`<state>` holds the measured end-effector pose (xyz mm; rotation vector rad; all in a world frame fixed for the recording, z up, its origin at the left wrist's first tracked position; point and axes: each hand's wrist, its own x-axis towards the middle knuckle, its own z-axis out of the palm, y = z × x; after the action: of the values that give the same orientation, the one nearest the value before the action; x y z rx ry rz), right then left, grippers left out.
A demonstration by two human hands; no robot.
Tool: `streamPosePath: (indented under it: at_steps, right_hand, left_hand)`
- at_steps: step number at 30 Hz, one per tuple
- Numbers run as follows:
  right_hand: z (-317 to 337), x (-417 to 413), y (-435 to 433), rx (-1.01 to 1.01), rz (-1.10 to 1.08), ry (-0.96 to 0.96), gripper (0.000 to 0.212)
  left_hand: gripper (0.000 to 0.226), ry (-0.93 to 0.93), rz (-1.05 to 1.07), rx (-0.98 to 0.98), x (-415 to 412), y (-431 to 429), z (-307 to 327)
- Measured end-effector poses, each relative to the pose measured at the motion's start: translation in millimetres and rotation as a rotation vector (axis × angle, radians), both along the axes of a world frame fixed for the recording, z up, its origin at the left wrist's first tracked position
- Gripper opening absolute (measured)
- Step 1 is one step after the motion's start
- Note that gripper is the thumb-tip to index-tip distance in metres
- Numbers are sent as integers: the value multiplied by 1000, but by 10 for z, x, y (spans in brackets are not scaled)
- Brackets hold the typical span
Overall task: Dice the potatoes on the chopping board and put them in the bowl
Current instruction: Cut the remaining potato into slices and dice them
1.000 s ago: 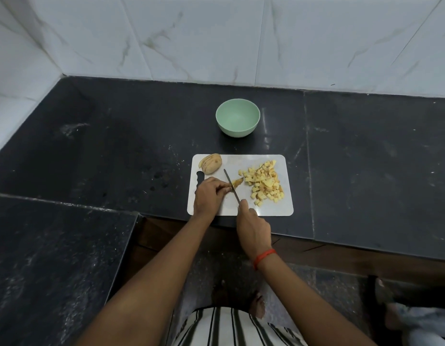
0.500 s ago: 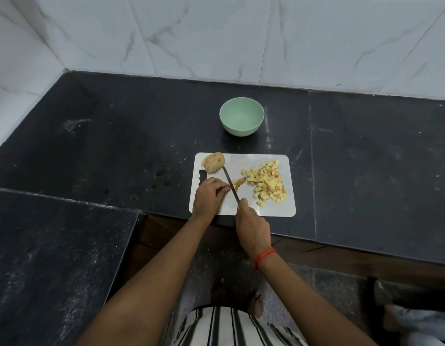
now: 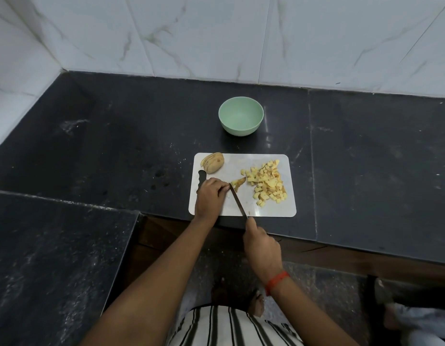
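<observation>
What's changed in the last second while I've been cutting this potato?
The right hand drew the knife back toward the person, its tip now at the potato strip. The left hand kept pinning the strip; diced pile, half potato and bowl stayed put.

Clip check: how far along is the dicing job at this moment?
Done: a pile of diced potato lies on the right of the chopping board. In hand: the left hand holds a potato strip while the right hand holds the knife against it. Left: a cut potato piece waits at the board's far-left corner, and the green bowl looks empty, so no dice are transferred.
</observation>
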<state>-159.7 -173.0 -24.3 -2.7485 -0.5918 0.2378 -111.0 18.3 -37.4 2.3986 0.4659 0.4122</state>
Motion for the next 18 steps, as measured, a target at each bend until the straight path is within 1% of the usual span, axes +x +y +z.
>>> streamPosePath:
  at_steps: [1,2,4,6,8,11,13,15,16,18]
  right_hand:
    - [20,-33,-71,77,-17,46,7]
    - [46,-40,-122,171,-22,46,10]
    - [141,58,-195,350,-55,-37,15]
    - [200,311,-230,485,-137,-92,15]
    - [205,611,-263,592,-245,-89,17]
    - [115,859,-345,753,-354,-23,16]
    - [55,885,-375,813,-360,-6,13]
    - [27,894,-370,837,-351,1,14]
    - [18,896,-371,841,-350,8,14]
    - [17,904,-384,837,-353,7,16]
  left_hand:
    - [14,14,8,-12,9,-12,18]
    - [18,25,16,-31,17,-25,45]
    - [30,37,27,-85,60,-61,102]
    - [37,72,29,-123,125,-88,140]
    - [43,156,-6,-145,203,-104,176]
    - [50,285,-104,-147,345,-111,165]
    - [40,309,-142,-112,422,-141,165]
    - [24,291,-116,-80,476,-182,163]
    - [19,289,-86,-90,491,-222,165]
    - [17,258,-25,-163,508,-368,173]
